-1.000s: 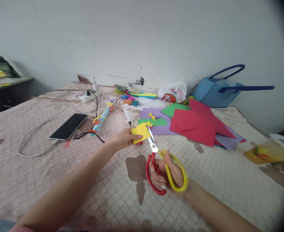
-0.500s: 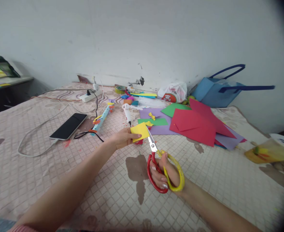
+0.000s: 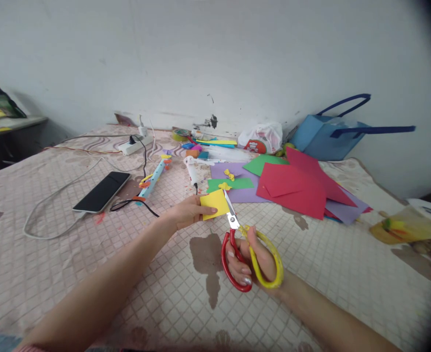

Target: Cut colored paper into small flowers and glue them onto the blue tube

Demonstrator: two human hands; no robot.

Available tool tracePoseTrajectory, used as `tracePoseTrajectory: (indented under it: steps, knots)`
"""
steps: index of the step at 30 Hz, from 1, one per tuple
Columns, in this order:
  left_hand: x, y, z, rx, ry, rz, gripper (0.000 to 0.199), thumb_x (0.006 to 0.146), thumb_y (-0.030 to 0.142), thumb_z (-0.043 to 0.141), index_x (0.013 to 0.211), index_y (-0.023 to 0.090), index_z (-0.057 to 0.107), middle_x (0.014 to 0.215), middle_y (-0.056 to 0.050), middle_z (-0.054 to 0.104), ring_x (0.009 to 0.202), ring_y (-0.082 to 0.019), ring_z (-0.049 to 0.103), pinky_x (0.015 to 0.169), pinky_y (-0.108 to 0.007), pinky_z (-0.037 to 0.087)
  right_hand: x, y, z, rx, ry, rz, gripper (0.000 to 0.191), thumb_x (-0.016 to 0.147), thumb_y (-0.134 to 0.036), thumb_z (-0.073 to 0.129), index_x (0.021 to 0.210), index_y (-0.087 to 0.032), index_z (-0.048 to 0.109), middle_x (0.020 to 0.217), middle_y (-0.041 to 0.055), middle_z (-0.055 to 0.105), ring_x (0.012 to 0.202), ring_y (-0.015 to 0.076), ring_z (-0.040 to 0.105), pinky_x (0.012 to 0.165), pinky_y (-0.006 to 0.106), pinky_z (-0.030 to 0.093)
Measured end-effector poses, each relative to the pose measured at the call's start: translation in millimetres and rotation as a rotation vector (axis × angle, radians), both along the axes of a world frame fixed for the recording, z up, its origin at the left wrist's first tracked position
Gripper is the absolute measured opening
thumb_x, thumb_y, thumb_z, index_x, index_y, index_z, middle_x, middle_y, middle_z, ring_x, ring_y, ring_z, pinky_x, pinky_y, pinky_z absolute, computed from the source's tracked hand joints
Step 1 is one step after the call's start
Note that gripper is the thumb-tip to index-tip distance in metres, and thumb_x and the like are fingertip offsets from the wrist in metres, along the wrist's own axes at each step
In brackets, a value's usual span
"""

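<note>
Between its thumb and fingers, my left hand (image 3: pixel 188 213) pinches a small yellow paper (image 3: pixel 214 203). My right hand (image 3: pixel 248 259) is wrapped round the handles of the scissors (image 3: pixel 233 222), one handle red and the other yellow. The slightly parted blades point up and away, at the right edge of the yellow paper. Behind the paper, small yellow bow-like pieces (image 3: pixel 229 174) lie on green (image 3: pixel 243 184) and purple paper (image 3: pixel 239 196). Red sheets (image 3: pixel 292 188) are piled to the right.
A phone (image 3: pixel 102 191) on a cable, a power strip (image 3: pixel 137 144) and a light-blue strip (image 3: pixel 154 178) are at left. A white glue gun (image 3: pixel 191 171) stands mid-table. Farther right are a plastic bag (image 3: pixel 261 138), a blue bag (image 3: pixel 327 139) and a yellowish container (image 3: pixel 402 226).
The yellow paper and my left hand have shifted slightly right. The scissor handles have spread a little wider, and the view has moved slightly.
</note>
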State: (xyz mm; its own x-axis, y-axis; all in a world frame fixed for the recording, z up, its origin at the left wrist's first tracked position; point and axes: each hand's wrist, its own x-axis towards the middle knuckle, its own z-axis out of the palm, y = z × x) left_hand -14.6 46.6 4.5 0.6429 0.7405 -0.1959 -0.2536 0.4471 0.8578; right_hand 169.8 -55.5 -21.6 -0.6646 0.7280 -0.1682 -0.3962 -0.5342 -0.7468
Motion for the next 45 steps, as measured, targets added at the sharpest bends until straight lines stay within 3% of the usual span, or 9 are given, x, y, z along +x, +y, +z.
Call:
tracePoseTrajectory:
  steps: [24, 29, 32, 34, 36, 38, 40, 43, 45]
  knots:
    - [0.2, -1.2, 2.2, 0.02, 0.046, -0.017, 0.036, 0.06, 0.008, 0.075, 0.095, 0.009, 0.065, 0.096, -0.009, 0.068, 0.086, -0.014, 0.062, 0.078, -0.023, 0.045, -0.5, 2.0, 1.4, -0.013, 0.028, -0.037, 0.062, 0.074, -0.077, 0.033, 0.065, -0.018, 0.048, 0.033, -0.0102, 0.033, 0.025, 0.0049, 0.025, 0.028, 0.015, 0.026]
    - [-1.0, -2.2, 2.6, 0.049, 0.066, -0.059, 0.043, 0.061, 0.007, 0.074, 0.102, 0.009, 0.063, 0.088, -0.006, 0.068, 0.074, -0.011, 0.06, 0.064, -0.018, 0.045, 1.5, 6.0, 2.4, 0.022, -0.02, -0.051, 0.062, 0.07, -0.08, 0.033, 0.063, -0.019, 0.045, 0.032, -0.0111, 0.03, 0.024, 0.0048, 0.021, 0.027, 0.016, 0.023]
    - [-1.0, -2.6, 2.5, 0.059, 0.113, -0.044, 0.041, 0.061, 0.008, 0.074, 0.101, 0.009, 0.062, 0.083, -0.005, 0.066, 0.07, -0.009, 0.058, 0.059, -0.017, 0.043, 18.9, 20.1, 4.1, 0.135, -0.261, -0.17, 0.065, 0.069, -0.083, 0.026, 0.064, -0.021, 0.045, 0.033, -0.0105, 0.028, 0.024, 0.0066, 0.024, 0.028, 0.018, 0.024]
    - [-0.5, -2.1, 1.4, 0.076, 0.159, -0.013, 0.039, 0.061, 0.01, 0.075, 0.098, 0.009, 0.062, 0.082, -0.004, 0.066, 0.068, -0.009, 0.058, 0.058, -0.017, 0.043, 42.1, 35.8, 6.5, 0.29, -0.591, -0.358, 0.063, 0.072, -0.08, 0.024, 0.068, -0.022, 0.047, 0.035, -0.0089, 0.032, 0.027, 0.0092, 0.031, 0.031, 0.021, 0.028]
    - [0.4, -1.5, -0.6, 0.106, 0.205, 0.012, 0.037, 0.062, 0.013, 0.075, 0.096, 0.01, 0.061, 0.082, -0.004, 0.065, 0.067, -0.009, 0.058, 0.055, -0.017, 0.042, 72.3, 52.9, 9.7, 0.456, -1.139, -0.535, 0.053, 0.075, -0.073, 0.037, 0.071, -0.021, 0.05, 0.042, -0.0047, 0.044, 0.034, 0.0119, 0.042, 0.038, 0.023, 0.033]
    - [1.2, -0.8, -3.6, 0.146, 0.236, 0.021, 0.036, 0.063, 0.015, 0.074, 0.096, 0.011, 0.06, 0.083, -0.004, 0.065, 0.068, -0.01, 0.058, 0.055, -0.018, 0.042, 104.3, 67.0, 12.2, 0.616, -1.744, -0.58, 0.047, 0.072, -0.066, 0.051, 0.075, -0.02, 0.056, 0.056, 0.0047, 0.059, 0.052, 0.0205, 0.058, 0.048, 0.028, 0.039]
    - [1.8, -0.4, -6.8, 0.187, 0.249, 0.019, 0.037, 0.063, 0.017, 0.074, 0.096, 0.012, 0.06, 0.085, -0.005, 0.066, 0.072, -0.012, 0.06, 0.057, -0.02, 0.044, 132.2, 75.8, 12.8, 0.644, -2.12, -0.544, 0.044, 0.076, -0.059, 0.05, 0.086, -0.018, 0.061, 0.073, 0.0137, 0.067, 0.071, 0.0303, 0.064, 0.058, 0.034, 0.042]
    - [2.2, -0.1, -10.6, 0.24, 0.271, 0.008, 0.039, 0.063, 0.021, 0.074, 0.097, 0.012, 0.059, 0.09, -0.007, 0.066, 0.076, -0.015, 0.062, 0.062, -0.024, 0.047, 156.9, 79.9, 11.7, 0.706, -2.269, -0.507, 0.043, 0.079, -0.05, 0.051, 0.097, -0.013, 0.062, 0.087, 0.0186, 0.067, 0.082, 0.0337, 0.063, 0.064, 0.038, 0.043]
    - [3.5, -0.5, -11.9, 0.274, 0.286, -0.008, 0.037, 0.064, 0.023, 0.074, 0.097, 0.012, 0.06, 0.091, -0.007, 0.067, 0.078, -0.017, 0.063, 0.064, -0.025, 0.047, 157.2, 79.0, 12.4, 0.814, -2.235, -0.63, 0.041, 0.076, -0.046, 0.056, 0.097, -0.012, 0.063, 0.093, 0.02, 0.064, 0.089, 0.034, 0.06, 0.069, 0.039, 0.044]
